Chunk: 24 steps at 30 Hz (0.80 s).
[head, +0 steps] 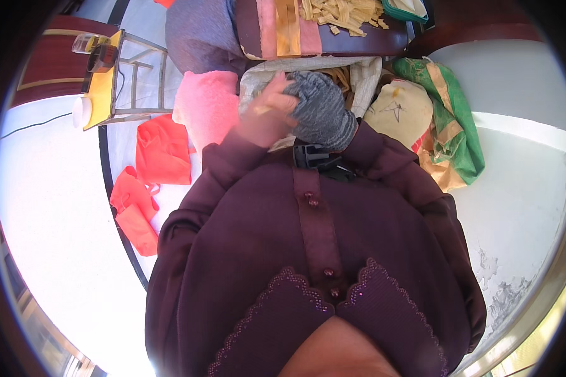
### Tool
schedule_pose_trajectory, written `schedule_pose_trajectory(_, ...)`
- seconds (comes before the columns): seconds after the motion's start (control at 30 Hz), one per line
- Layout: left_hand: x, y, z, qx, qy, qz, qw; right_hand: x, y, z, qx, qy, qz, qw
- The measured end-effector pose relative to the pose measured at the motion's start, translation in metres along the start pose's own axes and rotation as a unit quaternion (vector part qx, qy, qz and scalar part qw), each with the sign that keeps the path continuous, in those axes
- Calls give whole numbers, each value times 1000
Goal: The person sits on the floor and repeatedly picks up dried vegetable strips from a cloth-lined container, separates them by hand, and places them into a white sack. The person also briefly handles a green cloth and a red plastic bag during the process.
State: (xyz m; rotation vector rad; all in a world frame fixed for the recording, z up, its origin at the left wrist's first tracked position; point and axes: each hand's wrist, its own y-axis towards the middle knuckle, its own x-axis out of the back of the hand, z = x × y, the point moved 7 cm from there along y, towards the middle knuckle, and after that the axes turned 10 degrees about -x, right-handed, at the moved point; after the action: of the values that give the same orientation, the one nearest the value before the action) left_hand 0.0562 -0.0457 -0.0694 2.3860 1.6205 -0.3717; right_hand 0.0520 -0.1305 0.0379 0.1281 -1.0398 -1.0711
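My left hand (271,108) is bare and blurred, with its fingers against the grey knitted glove (318,101) that covers my right hand (328,118). Both hands are close together over the mouth of a white woven sack (365,82). Inside the sack, tan strips (340,77) show behind the glove. The glove hides the right fingers, and whether either hand grips anything is unclear. Beyond the sack, pale yellow dried strips (346,14) lie heaped on a dark bench top (363,45), beside a wooden board (287,28) over pink cloth (311,40).
Grey-blue cloth (203,35) and pink cloth (207,101) are at the left. Red fabric bags (162,153) lie near a metal-legged stand (101,87). To the right are a cream bundle (401,110) and a green sack (462,136). A green basket (408,14) sits at the far right.
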Motion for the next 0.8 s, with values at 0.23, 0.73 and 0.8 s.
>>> schedule_pose_trajectory(0.23,-9,5,-24,67,-155,-59,984,-10,-10,-29,-208,234,18,950)
schedule_pose_trajectory(0.73,-14,0,-117,-339,488,-187,782,-29,7,-76,-430,440,52,786)
schedule_pose_trajectory(0.8,-14,-1,-117,-365,477,-165,782,-38,4,-61,-469,562,86,676)
